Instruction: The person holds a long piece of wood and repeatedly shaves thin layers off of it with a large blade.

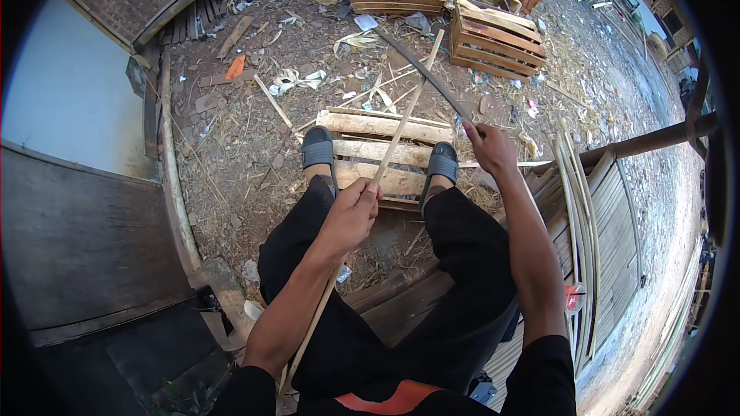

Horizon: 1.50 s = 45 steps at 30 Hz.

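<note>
My left hand [351, 214] is closed around a long, thin strip of pale wood or bamboo [401, 129]. The strip slants up and away from the fist, and its lower end runs back along my left forearm. In my right hand [493, 150] is the handle of a machete-like knife with a long, dark, slightly curved blade [442, 91]. The blade points away to the upper left and crosses the strip near its far end; whether the two touch I cannot tell. My feet, in grey sandals [317, 148], rest on a slatted wooden crate [385, 179] below.
Several wooden crates [497, 38] stand on the littered dirt ground ahead. Long bent bamboo strips [580, 231] lean at my right beside a slatted bamboo surface [617, 223]. A dark board wall [85, 239] rises at the left. Scraps and thin sticks [274, 100] lie about.
</note>
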{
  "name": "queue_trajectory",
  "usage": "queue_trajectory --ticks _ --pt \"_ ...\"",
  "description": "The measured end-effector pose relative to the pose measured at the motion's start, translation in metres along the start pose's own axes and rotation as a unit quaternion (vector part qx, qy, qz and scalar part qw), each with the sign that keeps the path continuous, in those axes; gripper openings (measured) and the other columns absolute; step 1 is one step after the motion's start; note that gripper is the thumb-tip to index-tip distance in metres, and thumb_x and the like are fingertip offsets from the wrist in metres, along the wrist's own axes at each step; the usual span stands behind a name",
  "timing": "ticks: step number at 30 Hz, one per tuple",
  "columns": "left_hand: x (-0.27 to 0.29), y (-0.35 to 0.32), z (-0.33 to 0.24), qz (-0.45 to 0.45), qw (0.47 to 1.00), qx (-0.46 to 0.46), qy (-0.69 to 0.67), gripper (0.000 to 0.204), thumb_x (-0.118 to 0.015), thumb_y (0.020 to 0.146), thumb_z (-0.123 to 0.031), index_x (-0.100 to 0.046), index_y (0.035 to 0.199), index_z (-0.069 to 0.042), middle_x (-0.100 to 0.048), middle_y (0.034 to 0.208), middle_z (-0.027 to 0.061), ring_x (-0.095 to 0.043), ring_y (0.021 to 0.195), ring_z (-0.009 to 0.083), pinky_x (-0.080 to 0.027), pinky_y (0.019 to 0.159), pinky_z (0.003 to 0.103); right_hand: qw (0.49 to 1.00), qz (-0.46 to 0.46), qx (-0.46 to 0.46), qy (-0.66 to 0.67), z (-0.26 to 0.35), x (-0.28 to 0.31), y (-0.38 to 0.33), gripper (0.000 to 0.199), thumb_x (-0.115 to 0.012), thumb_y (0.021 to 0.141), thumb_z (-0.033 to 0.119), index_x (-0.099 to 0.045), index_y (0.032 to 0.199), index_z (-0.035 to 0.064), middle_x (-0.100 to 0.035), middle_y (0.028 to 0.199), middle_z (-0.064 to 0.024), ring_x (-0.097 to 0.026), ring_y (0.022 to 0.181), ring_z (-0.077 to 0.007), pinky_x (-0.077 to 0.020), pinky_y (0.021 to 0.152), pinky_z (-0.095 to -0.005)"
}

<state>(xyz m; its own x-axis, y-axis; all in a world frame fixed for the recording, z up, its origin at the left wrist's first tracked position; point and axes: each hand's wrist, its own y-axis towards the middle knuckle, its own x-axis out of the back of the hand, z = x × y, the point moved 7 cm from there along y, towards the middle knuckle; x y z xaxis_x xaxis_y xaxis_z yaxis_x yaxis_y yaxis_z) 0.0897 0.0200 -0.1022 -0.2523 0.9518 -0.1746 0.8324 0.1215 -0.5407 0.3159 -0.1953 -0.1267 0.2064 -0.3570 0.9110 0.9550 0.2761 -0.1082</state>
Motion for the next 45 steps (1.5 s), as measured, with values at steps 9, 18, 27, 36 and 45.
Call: queue_trajectory --ticks 9,18,27,36,45 --pt "-0.013 0.024 -0.01 0.019 0.999 -0.045 0.02 0.026 -0.035 0.108 -0.03 -0.048 0.098 -0.009 -0.034 0.066 -0.0077 -0.025 0.047 0.0008 -0.021 0.039 0.02 0.997 -0.006 0.057 0.061 0.004 -0.002 -0.023 0.06 -0.052 0.093 0.06 -0.07 0.086 0.0025 -0.061 0.064 -0.0201 -0.063 0.067 -0.0395 -0.0468 0.065 -0.0481" --pt "-0.004 0.033 -0.007 -0.064 0.988 -0.111 0.08 0.028 -0.04 0.107 -0.027 -0.051 0.09 -0.007 -0.039 0.066 -0.0051 -0.034 0.052 0.0044 -0.028 0.046 0.024 0.948 0.021 0.319 0.0 0.119 -0.007 -0.067 0.053 -0.066 0.082 0.06 -0.064 0.071 0.0081 -0.057 0.053 -0.0144 -0.062 0.056 -0.0371 -0.0493 0.055 -0.0471" --pt "0.001 0.04 0.005 -0.061 0.977 -0.13 0.157 0.028 -0.043 0.104 -0.021 -0.054 0.084 -0.005 -0.046 0.07 -0.0032 -0.041 0.062 0.0061 -0.035 0.055 0.026 0.94 0.033 0.338 0.027 0.124 -0.013 -0.072 0.054 -0.066 0.082 0.06 -0.062 0.069 0.0082 -0.059 0.055 -0.0149 -0.062 0.056 -0.038 -0.049 0.054 -0.0468" --pt "-0.003 0.029 0.004 -0.049 0.995 -0.036 0.081 0.03 -0.04 0.106 -0.024 -0.053 0.085 -0.007 -0.041 0.069 -0.0046 -0.032 0.052 0.0036 -0.025 0.045 0.024 0.933 0.0 0.361 -0.005 0.117 -0.025 -0.066 0.053 -0.066 0.08 0.062 -0.063 0.071 0.0102 -0.059 0.055 -0.0132 -0.062 0.056 -0.0371 -0.0491 0.054 -0.0459" --pt "-0.014 0.016 -0.007 0.043 0.998 -0.024 -0.029 0.022 -0.035 0.108 -0.023 -0.05 0.113 -0.007 -0.039 0.073 -0.0052 -0.027 0.053 0.0024 -0.022 0.045 0.02 0.996 -0.013 0.018 0.084 0.004 -0.009 -0.009 0.065 -0.047 0.095 0.06 -0.07 0.085 0.0011 -0.066 0.072 -0.0211 -0.066 0.075 -0.04 -0.0497 0.071 -0.0475"
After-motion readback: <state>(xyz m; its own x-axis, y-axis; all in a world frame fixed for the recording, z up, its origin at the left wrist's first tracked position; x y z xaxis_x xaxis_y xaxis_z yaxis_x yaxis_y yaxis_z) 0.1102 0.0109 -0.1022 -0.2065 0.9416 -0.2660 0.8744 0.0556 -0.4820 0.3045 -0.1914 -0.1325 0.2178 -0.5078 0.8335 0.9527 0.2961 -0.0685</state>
